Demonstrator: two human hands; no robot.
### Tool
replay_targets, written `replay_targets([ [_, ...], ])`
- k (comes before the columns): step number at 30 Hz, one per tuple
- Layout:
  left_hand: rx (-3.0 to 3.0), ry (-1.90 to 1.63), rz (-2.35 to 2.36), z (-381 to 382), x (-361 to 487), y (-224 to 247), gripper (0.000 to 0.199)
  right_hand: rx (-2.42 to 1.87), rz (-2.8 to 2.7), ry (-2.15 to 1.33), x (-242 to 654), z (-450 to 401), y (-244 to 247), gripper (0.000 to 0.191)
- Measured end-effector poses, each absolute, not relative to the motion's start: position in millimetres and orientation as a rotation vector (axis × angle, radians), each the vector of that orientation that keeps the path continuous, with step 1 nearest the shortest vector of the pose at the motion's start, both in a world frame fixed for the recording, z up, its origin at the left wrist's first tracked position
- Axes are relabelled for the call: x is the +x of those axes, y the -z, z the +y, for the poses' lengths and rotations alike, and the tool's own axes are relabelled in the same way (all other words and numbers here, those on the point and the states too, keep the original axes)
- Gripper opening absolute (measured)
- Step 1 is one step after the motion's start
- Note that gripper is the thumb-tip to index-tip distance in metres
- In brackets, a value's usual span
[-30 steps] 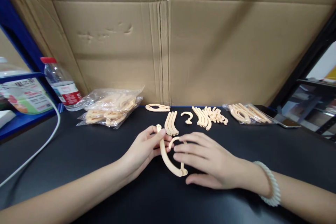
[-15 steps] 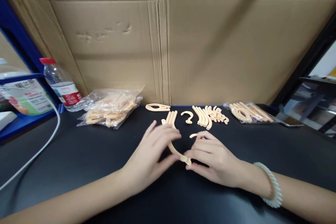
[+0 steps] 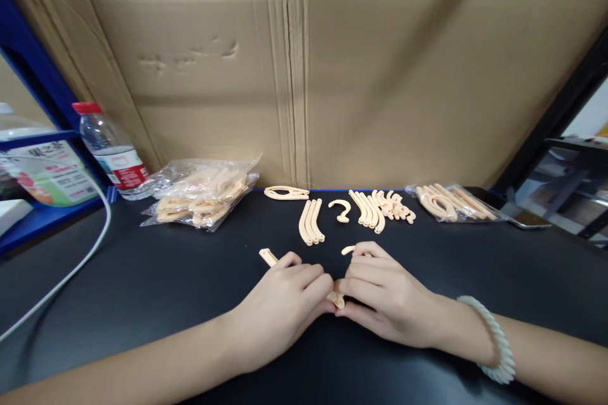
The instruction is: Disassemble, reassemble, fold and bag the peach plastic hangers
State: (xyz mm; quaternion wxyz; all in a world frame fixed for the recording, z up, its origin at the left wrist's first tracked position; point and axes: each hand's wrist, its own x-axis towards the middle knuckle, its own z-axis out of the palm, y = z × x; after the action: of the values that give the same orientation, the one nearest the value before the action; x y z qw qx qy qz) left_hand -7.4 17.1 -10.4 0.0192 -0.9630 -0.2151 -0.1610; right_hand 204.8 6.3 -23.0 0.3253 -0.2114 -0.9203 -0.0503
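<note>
Left hand (image 3: 289, 300) gripped curved beige strip (image 3: 268, 257) over worktop (image 3: 161, 278) — fingers wrapped round it, far end poking out. Right hand (image 3: 387, 294) held smaller piece (image 3: 348, 250), mostly hidden — fingers curled. Three similar strips (image 3: 312, 223) lay beyond, side by side.

Head-worn view, looking forward and down: hands (image 3: 287, 304) near, black table (image 3: 142, 285), cardboard (image 3: 403, 82) beyond.

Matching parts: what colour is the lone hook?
The lone hook is pale beige, clearest in the head view.

Container label (image 3: 53, 172): Chinese characters, probably 果之 | Bottle label (image 3: 124, 168): print unreadable
</note>
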Motion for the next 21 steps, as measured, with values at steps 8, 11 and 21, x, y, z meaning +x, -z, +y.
replay_targets([
  [8, -2.895, 0.507, -0.46, 21, -14, 6, 0.027, -0.705, -2.271, -0.388, 205, 6, 21, 0.012],
  [11, -2.846, 0.496, -0.324, 29, -17, 3, 0.026, -0.859, -2.125, -0.487, 207, 10, 16, 0.01],
  [21, -2.926, 0.581, -0.619, 75, -44, 3, 0.024, -0.85, -1.986, -0.507, 209, 18, 18, 0.005],
])
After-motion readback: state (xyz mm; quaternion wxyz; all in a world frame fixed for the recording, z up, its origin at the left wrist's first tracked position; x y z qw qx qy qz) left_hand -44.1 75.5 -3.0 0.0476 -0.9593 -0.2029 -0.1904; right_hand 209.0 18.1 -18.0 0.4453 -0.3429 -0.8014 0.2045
